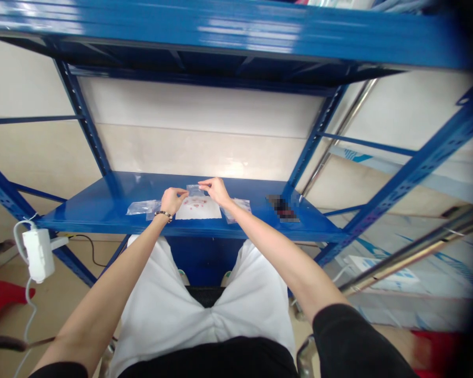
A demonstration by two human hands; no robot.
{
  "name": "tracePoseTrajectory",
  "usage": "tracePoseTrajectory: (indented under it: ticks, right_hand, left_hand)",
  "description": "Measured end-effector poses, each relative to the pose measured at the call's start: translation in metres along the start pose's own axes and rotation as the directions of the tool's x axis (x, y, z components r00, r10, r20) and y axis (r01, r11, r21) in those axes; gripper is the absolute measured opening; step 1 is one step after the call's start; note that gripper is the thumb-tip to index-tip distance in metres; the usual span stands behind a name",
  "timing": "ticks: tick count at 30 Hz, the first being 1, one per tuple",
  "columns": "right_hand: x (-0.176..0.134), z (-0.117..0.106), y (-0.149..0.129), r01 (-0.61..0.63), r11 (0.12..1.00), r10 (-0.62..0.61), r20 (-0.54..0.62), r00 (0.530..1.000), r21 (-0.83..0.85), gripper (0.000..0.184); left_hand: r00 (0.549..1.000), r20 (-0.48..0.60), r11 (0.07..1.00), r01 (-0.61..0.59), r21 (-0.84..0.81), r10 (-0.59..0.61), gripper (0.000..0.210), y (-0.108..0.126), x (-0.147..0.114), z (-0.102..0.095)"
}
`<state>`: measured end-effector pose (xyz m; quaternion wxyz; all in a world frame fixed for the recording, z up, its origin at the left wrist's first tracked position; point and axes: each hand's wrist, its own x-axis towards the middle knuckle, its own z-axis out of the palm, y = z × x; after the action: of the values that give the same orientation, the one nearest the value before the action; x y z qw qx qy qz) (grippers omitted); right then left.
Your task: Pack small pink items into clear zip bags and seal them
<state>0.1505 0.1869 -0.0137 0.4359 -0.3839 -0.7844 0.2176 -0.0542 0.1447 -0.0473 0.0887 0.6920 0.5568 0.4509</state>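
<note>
Head view of a seated person working at a blue metal shelf (102, 207). Both hands pinch a small clear plastic bag (195, 188), a thin, glossy, flexible pouch held just above the shelf surface: the left hand (172, 200) grips its left edge between thumb and fingertips, and the right hand (216, 190) grips its right upper edge in the same manner, so that the bag spans the short gap between the two grips. What the bag contains cannot be told at this size. Directly below the grip lies a white sheet (198, 208), flat and roughly rectangular, with several small reddish pieces (196, 204) scattered on its surface; their shape is too small to tell. Left of the grip, beside the left wrist, further clear bags (142, 207) lie flat and slightly crumpled on the shelf; right of the grip, just past the right wrist, another clear bag (238, 206) rests beside the sheet. Farther right of the grip lies a dark, blurred, flat object (283, 208). The left wrist carries a beaded bracelet (164, 213). The shelf is smooth, painted steel with perforated upright posts and a reflective finish. Nearer the person than the grip, white trousers (169, 310) cover the lap. Far to the left of the grip, a white plastic adapter (38, 253) hangs by its cable.
</note>
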Motion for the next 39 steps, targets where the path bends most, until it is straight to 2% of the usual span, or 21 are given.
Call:
tracePoseTrajectory:
  ticks: [5, 9, 14, 23, 32, 39]
  right_hand:
    - [-0.002, -0.002, 0.001, -0.022, 1.000, 0.023, -0.019, 1.000, 0.018, 0.026]
    - [-0.002, -0.006, 0.003, -0.035, 0.999, 0.036, -0.047, 0.998, 0.024, 0.022]
    - [-0.003, -0.006, 0.009, -0.028, 1.000, 0.028, -0.068, 0.997, 0.005, 0.013]
    - [-0.009, 0.000, 0.009, -0.008, 1.000, 0.009, -0.092, 0.996, 0.013, 0.016]
    - [-0.005, -0.001, 0.003, 0.077, 0.996, -0.071, -0.115, 0.991, 0.045, 0.015]
    - [-0.002, 0.002, 0.006, 0.050, 0.996, -0.040, -0.138, 0.990, 0.070, 0.015]
  left_hand:
    - [0.998, -0.062, 1.000, 0.024, 0.000, -0.024, 0.018, 0.008, 0.002, -0.001]
    - [0.995, -0.090, 0.999, 0.043, -0.014, -0.044, 0.018, 0.009, 0.001, -0.001]
    - [0.994, -0.092, 0.997, 0.050, -0.054, -0.055, 0.017, 0.004, -0.001, 0.004]
    - [0.993, -0.105, 0.994, 0.046, -0.097, -0.056, 0.017, 0.000, -0.003, 0.006]
    - [0.993, -0.110, 0.993, 0.023, -0.116, -0.036, 0.021, 0.005, -0.001, 0.002]
    - [0.992, -0.124, 0.990, 0.014, -0.137, -0.031, 0.018, 0.005, 0.002, 0.001]
